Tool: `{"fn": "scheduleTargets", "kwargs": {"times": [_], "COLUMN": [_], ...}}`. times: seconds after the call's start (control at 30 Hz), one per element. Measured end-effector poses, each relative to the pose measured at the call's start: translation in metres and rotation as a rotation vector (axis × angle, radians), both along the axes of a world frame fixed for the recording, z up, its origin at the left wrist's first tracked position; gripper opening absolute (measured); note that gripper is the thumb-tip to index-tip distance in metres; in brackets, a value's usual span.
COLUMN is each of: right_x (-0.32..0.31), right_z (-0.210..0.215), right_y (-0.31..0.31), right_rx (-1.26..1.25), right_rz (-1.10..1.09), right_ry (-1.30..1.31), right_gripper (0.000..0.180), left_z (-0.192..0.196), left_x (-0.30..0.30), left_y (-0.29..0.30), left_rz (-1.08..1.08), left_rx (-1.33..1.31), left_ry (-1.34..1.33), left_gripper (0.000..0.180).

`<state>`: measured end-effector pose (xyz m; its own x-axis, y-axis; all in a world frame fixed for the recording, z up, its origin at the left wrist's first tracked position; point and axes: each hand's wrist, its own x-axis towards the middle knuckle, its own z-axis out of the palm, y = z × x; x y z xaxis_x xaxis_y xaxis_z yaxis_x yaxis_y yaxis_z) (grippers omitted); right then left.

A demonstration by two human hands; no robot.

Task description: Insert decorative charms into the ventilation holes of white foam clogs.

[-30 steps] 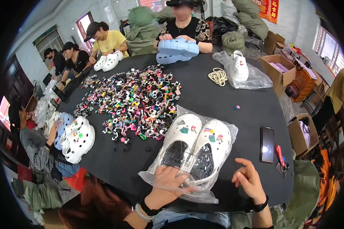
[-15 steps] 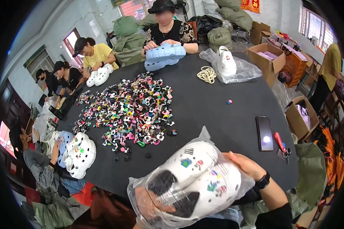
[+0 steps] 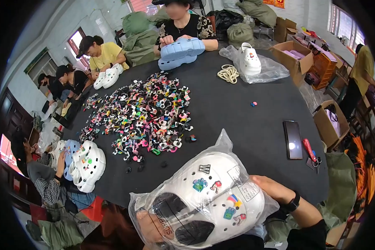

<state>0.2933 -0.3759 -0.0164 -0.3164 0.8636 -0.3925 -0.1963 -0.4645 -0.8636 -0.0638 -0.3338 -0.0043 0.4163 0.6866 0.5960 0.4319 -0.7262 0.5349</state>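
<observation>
Gripping white clogs by the toes, the right hand holds them this side of the charm pile; the left hand, seen through plastic, has an unclear grip. Charms are fitted, clogs bagged; the clear bag's closure is indiscernible.

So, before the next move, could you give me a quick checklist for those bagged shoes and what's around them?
1. Both white clogs inside the clear bag: ok.
2. Charms on each clog: ok.
3. Right grip touching the bag, at the toe end: ok.
4. Left grip firm: cannot tell; it shows only through the bag.
5. Bag sealed: cannot tell.
6. Table free of loose charms: not ok.
</observation>
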Motion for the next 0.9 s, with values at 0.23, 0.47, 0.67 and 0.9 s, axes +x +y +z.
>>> {"fn": "scheduleTargets", "kwargs": {"times": [0.23, 0.47, 0.67, 0.9], "right_x": [-0.004, -0.011, -0.007, 0.018], "right_z": [0.000, -0.015, -0.018, 0.012], "right_y": [0.005, 0.004, 0.005, 0.013], "right_rx": [0.361, 0.369, 0.403, 0.584], "right_rz": [0.135, 0.018, -0.013, -0.116], "right_ry": [-0.336, -0.327, -0.472, -0.677], "right_gripper": [0.025, 0.020, 0.016, 0.017], "left_z": [-0.001, 0.000, 0.001, 0.000], "left_x": [-0.007, -0.011, -0.012, -0.009], "left_y": [0.003, 0.004, 0.005, 0.008], "left_rz": [-0.019, -0.043, -0.072, -0.105], "left_rx": [0.034, 0.074, 0.113, 0.158], "left_ry": [-0.004, -0.009, -0.023, -0.045], "left_gripper": [0.044, 0.044, 0.043, 0.042]}}
